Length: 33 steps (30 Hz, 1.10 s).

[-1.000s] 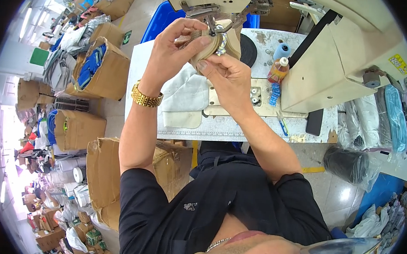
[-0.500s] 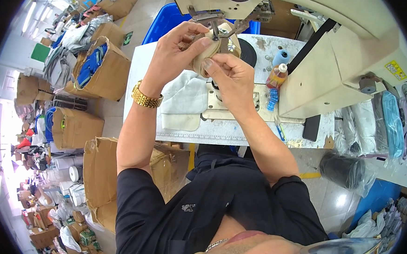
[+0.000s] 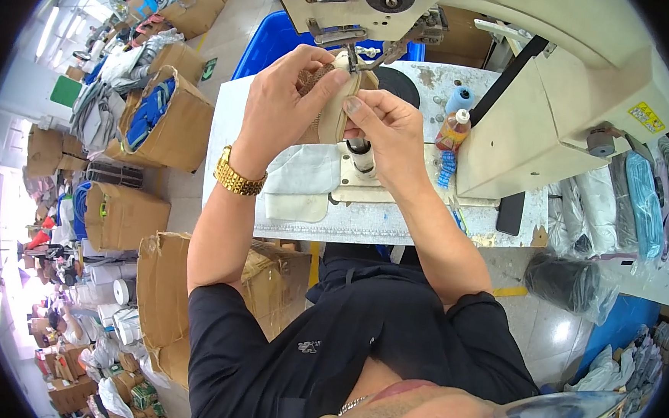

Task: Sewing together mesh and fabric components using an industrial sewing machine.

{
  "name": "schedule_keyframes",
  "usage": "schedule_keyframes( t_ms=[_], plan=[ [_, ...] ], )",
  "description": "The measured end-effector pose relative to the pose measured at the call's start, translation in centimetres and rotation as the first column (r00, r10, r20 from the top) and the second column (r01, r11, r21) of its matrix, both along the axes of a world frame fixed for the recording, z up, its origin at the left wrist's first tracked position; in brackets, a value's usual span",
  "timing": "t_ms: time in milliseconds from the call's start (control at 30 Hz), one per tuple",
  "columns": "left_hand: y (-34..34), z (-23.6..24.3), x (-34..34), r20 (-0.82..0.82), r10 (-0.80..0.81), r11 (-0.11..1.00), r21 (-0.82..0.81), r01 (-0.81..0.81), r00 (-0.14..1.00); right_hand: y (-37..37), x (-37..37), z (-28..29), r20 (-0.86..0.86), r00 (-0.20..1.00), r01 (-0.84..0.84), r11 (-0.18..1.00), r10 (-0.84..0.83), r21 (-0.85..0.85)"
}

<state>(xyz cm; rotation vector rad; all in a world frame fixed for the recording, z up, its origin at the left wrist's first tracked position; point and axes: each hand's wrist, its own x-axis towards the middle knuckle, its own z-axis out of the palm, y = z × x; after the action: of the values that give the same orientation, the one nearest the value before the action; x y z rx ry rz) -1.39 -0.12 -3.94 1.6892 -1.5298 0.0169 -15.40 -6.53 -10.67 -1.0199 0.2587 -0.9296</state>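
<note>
A beige and brown mesh fabric piece (image 3: 334,119) with a pale edge band stands under the needle and presser foot (image 3: 352,60) of a sewing machine (image 3: 543,118). My left hand (image 3: 284,99) pinches its left side, thumb pressed on the pale band close to the foot. From the right, my right hand (image 3: 385,128) grips the band's edge between thumb and fingers. Below the fabric shows the machine's post (image 3: 361,155). The fabric's far side is partly hidden by my hands and the machine head.
White fabric pieces (image 3: 304,169) lie left of the machine bed. On the right stand a blue thread cone (image 3: 461,99) and a bottle (image 3: 453,130), with a phone (image 3: 510,213) nearer. A blue bin (image 3: 272,40) sits behind the table; cardboard boxes (image 3: 161,306) stand left.
The fabric has turned under the foot, its pale band now running more upright. Both hands have shifted slightly with it, and more of the post shows below.
</note>
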Motion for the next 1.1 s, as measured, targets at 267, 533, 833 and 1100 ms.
schedule_keyframes(
  t_ms=[267,533,833,1100],
  plan=[
    [0.7,0.8,0.1,0.504,-0.012,0.974,-0.189,0.123,0.864,-0.1,-0.4,-0.5,0.037,0.995,-0.091,0.995,0.089,0.048],
    [1.6,0.8,-0.7,0.402,-0.133,0.972,-0.125,0.198,0.906,0.5,-0.7,0.1,0.116,0.983,-0.144,0.990,0.143,0.003],
    [2.4,1.7,-1.7,0.405,-0.079,0.993,-0.048,0.108,0.911,0.7,-1.7,-0.3,0.076,0.977,-0.196,0.980,0.198,-0.036],
    [2.5,2.2,-2.1,0.443,-0.058,0.998,0.055,0.037,0.895,1.0,-2.2,-0.3,0.059,0.982,-0.177,0.984,0.178,-0.012]
  ],
)
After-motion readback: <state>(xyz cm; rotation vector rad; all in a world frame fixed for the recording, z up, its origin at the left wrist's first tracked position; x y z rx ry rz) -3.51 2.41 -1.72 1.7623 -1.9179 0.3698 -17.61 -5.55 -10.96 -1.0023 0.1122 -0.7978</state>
